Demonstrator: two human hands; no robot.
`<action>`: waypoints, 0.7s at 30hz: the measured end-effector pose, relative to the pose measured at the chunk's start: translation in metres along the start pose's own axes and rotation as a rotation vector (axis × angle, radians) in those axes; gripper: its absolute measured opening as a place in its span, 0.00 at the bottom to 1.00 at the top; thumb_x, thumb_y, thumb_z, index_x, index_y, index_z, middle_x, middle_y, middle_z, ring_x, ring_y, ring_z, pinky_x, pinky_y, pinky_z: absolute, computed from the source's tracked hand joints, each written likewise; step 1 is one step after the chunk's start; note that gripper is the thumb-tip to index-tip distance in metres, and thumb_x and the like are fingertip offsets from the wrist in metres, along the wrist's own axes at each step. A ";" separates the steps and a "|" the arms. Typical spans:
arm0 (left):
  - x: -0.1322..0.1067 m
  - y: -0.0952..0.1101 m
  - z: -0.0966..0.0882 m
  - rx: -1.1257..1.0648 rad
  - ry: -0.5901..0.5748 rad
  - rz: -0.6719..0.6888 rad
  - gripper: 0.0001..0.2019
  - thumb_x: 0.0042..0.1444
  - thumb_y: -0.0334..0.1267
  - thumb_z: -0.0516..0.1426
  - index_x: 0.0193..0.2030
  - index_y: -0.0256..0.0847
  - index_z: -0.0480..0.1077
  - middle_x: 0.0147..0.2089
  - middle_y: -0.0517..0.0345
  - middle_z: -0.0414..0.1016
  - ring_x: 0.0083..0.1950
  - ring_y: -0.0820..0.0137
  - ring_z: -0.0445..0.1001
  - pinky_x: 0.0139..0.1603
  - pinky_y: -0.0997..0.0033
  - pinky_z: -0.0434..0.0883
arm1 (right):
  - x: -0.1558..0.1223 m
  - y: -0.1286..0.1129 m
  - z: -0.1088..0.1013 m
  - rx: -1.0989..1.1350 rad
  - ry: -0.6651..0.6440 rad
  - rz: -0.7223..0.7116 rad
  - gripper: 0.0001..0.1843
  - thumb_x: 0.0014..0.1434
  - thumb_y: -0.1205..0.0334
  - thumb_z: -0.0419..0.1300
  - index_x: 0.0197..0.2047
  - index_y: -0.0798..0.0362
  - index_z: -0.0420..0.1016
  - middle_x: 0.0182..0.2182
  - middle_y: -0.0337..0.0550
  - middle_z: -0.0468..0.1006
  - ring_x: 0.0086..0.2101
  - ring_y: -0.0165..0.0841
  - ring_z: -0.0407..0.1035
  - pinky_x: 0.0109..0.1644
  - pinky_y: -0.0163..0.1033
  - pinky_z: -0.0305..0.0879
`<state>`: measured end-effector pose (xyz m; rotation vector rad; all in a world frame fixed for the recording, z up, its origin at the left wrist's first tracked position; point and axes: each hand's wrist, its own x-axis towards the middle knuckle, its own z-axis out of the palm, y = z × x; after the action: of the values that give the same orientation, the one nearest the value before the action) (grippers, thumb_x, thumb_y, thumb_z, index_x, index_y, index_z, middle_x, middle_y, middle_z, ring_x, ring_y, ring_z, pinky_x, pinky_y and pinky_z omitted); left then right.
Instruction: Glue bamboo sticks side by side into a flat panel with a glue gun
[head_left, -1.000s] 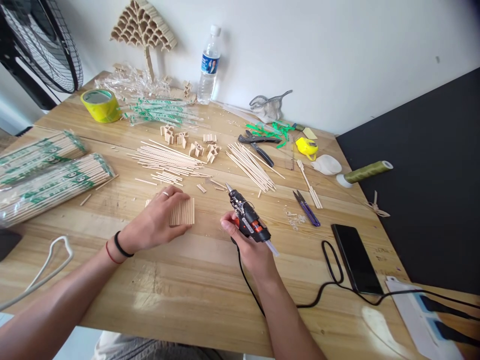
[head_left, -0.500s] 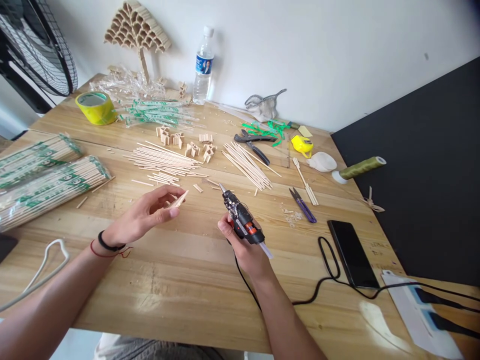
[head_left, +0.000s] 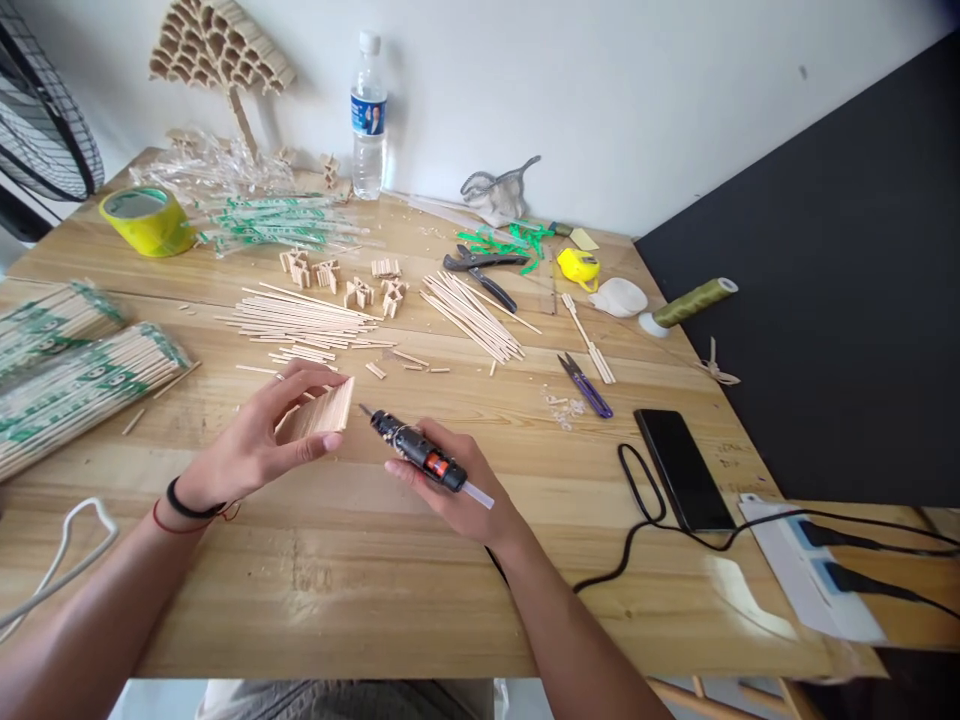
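Note:
Between the thumb and fingers of my left hand (head_left: 274,425) is a small panel of wooden sticks (head_left: 319,412) laid side by side, tilted so its flat face shows. My right hand (head_left: 465,485) grips a black hot glue gun (head_left: 416,450), a clear glue stick poking out of its rear end. The nozzle points left and sits just short of the panel's right edge; whether it touches I cannot tell. Behind my hands lie loose wooden sticks (head_left: 300,318) and a second bundle of sticks (head_left: 476,318). Several small glued stick pieces (head_left: 358,292) stand beyond them.
Purple snips (head_left: 585,387), a phone (head_left: 682,468) and the gun's black cord (head_left: 626,555) lie on the right, near a power strip (head_left: 810,570). Packaged sticks (head_left: 82,390) and yellow tape (head_left: 146,222) are on the left. A water bottle (head_left: 368,120) stands by the wall.
The glue gun has swung left, its nozzle now close to the panel. My left hand has turned the panel so more of its face shows. The whole view has shifted slightly.

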<state>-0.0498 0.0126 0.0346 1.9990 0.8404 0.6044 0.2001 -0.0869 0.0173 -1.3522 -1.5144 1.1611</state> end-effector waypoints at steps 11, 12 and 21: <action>0.000 0.008 0.007 0.288 -0.014 0.218 0.25 0.64 0.44 0.64 0.66 0.48 0.67 0.61 0.48 0.62 0.65 0.53 0.66 0.62 0.56 0.73 | 0.000 0.001 -0.003 0.095 0.034 -0.005 0.17 0.61 0.51 0.68 0.32 0.49 0.66 0.25 0.31 0.65 0.27 0.28 0.57 0.31 0.34 0.55; 0.000 0.008 0.008 0.292 -0.009 0.222 0.25 0.64 0.44 0.64 0.66 0.47 0.67 0.61 0.48 0.62 0.65 0.53 0.67 0.61 0.57 0.73 | 0.001 0.000 -0.005 0.118 0.098 0.024 0.18 0.61 0.50 0.68 0.32 0.49 0.66 0.25 0.31 0.65 0.27 0.29 0.58 0.32 0.34 0.56; -0.004 0.002 0.004 0.140 0.058 0.162 0.25 0.65 0.47 0.62 0.67 0.50 0.68 0.62 0.48 0.65 0.66 0.50 0.66 0.68 0.49 0.67 | 0.005 0.017 -0.010 0.245 0.423 0.160 0.18 0.58 0.44 0.69 0.35 0.49 0.73 0.28 0.35 0.73 0.28 0.32 0.64 0.36 0.38 0.64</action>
<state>-0.0490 0.0070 0.0342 2.2012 0.7781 0.7159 0.2136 -0.0801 0.0037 -1.4562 -0.9482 1.0350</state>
